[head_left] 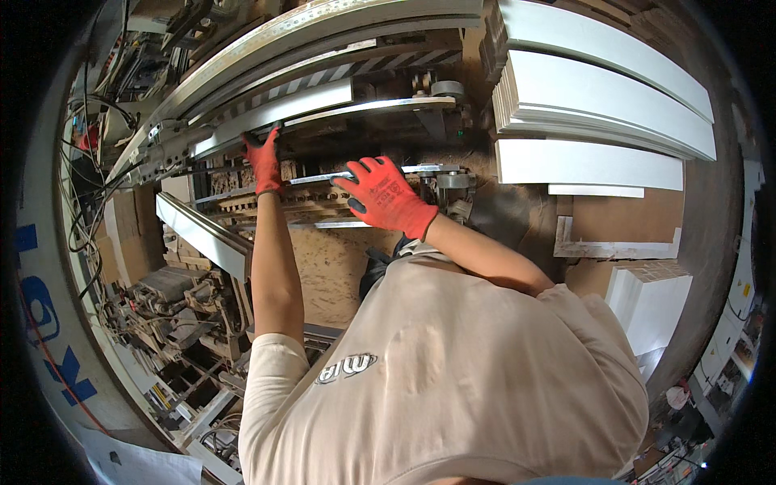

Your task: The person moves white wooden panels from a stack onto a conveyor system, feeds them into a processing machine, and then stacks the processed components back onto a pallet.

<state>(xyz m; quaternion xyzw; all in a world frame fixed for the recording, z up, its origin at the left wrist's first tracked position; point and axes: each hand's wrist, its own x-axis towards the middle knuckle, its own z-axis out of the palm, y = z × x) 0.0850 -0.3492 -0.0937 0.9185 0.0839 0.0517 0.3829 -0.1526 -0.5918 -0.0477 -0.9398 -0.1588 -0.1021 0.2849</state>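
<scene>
Both hands in red work gloves are up on the machine, centre of frame: left hand (264,162) is hooked over the edge of a long pale metal rail (275,113) that runs diagonally from upper left toward centre, fingers curled over it so the grip looks closed on the rail's edge, tho the fingertips are hidden behind the metal. Right hand (384,194) sits just right of it, w/ fingers spread and bent, pressed on a thin silver bar (323,179) that runs across the machine at mid-frame; palm is down on it, can't tell if the fingers wrap fully around. Bare forearms come up from the lower centre, out of a beige t-shirt (453,372) filling the bottom of the frame. Under the hands, centre, there's a sawdust-covered bed (335,271) and rows of toothed comb-like parts (267,202) (dusty, detail hard to read). Upper right: stack of white panels (606,89) lying flat, fanned edges facing left, w/ brown board (622,214) below them. Lower left: tangle of cables (89,178) and dark machine internals (170,299), plus a grey angled beam (202,230) crossing left of centre.
</scene>
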